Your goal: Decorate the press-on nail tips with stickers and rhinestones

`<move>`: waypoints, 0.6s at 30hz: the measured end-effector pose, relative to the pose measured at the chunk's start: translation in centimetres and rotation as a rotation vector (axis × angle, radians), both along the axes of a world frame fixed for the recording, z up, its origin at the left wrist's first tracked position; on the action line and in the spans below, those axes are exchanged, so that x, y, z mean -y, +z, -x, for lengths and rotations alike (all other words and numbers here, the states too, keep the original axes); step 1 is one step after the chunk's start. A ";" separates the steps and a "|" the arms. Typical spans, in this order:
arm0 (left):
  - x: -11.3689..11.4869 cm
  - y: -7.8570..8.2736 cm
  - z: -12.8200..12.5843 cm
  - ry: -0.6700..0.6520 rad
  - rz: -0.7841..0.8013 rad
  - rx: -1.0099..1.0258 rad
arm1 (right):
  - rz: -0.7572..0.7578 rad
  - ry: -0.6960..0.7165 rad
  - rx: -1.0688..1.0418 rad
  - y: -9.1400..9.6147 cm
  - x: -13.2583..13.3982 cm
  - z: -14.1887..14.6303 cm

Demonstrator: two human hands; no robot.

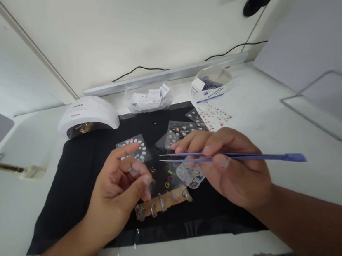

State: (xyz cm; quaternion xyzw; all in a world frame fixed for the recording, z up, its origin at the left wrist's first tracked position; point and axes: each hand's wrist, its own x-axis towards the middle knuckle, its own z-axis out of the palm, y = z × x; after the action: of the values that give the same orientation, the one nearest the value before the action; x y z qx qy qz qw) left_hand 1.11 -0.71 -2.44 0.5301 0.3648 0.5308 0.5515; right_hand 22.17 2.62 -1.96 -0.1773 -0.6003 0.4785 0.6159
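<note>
My right hand grips purple tweezers, their thin, slightly parted tips pointing left toward my other hand. My left hand is curled, thumb close to the bent fingers; a pale, see-through patch shows there, too small to name. Under the hands lies a strip with several clear nail tips on it. A clear case of small decorations sits beside my right hand. Nearby are a dark sticker sheet with neon designs, a sheet with white ovals and another sticker sheet.
A black mat covers part of the white table. Behind it stand a white nail lamp, a clear tub of white packets and an open carton. A polish bottle with brush cap lies left; a metal stand is right.
</note>
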 end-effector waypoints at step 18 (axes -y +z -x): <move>0.7 -0.3 -0.2 0.095 -0.227 -0.108 | -0.117 0.004 0.138 -0.8 1.9 0.0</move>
State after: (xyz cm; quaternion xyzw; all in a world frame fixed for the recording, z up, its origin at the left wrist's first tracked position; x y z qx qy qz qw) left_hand 1.36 -1.38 -2.75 0.5991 0.3559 0.5649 0.4419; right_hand 22.14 0.73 -2.77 -0.1724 -0.6685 0.4307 0.5812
